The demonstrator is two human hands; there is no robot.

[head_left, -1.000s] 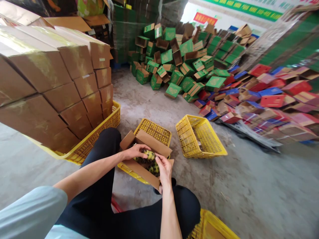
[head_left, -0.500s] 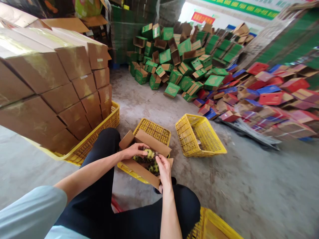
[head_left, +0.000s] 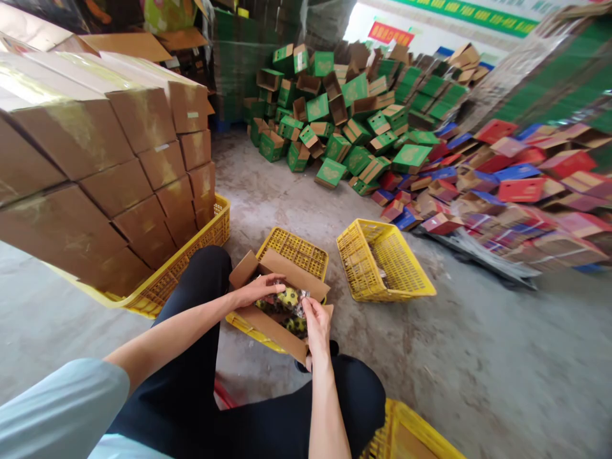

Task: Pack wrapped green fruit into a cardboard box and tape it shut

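A heap of red and blue cardboard boxes [head_left: 521, 191] is sprawling across the floor at the right, and a heap of green cardboard boxes [head_left: 335, 131] is lying next to it, farther back. At the left, a tall stack of brown taped cartons [head_left: 100, 166] is rising out of a wide yellow plastic crate [head_left: 189, 255]. Another yellow plastic crate with lattice walls [head_left: 387, 264] is leaning at a tilt on the grey concrete floor [head_left: 478, 363].

Between the person's knees, an open brown cardboard box [head_left: 272, 328] is resting on a yellow slotted crate [head_left: 299, 252], its flaps standing out. The left hand [head_left: 261, 291] is reaching over the box with fingers stretched and thumb lowered; whether it is gripping cannot be told. The right hand [head_left: 316, 322] is pinching the right end of a yellow, dark-spotted bundle in clear shiny film [head_left: 289, 297]. This bundle is sitting at the box's opening between both hands, above more yellow-and-dark contents [head_left: 295, 325] inside.
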